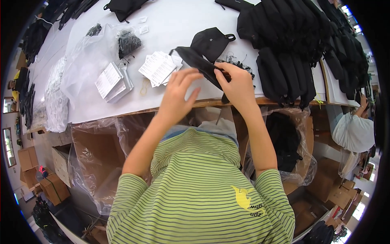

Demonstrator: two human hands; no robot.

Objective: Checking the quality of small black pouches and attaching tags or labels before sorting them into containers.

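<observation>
My right hand (235, 87) grips a flat black fabric pouch (198, 61) with a strap, held just above the near edge of the white table (170, 24). My left hand (178, 91) is raised beside it, fingers curled and pinching near the pouch's lower end; whether it grips fabric I cannot tell. Another black pouch (210, 40) lies on the table just beyond. White paper cards (157, 67) lie to the left of my hands.
Black bags (292, 53) are stacked in rows at the right of the table. Clear plastic bags (87, 57) and a booklet stack (111, 81) lie at the left. Plastic-lined cardboard boxes (95, 150) stand below the table edge. Another person (353, 130) sits at far right.
</observation>
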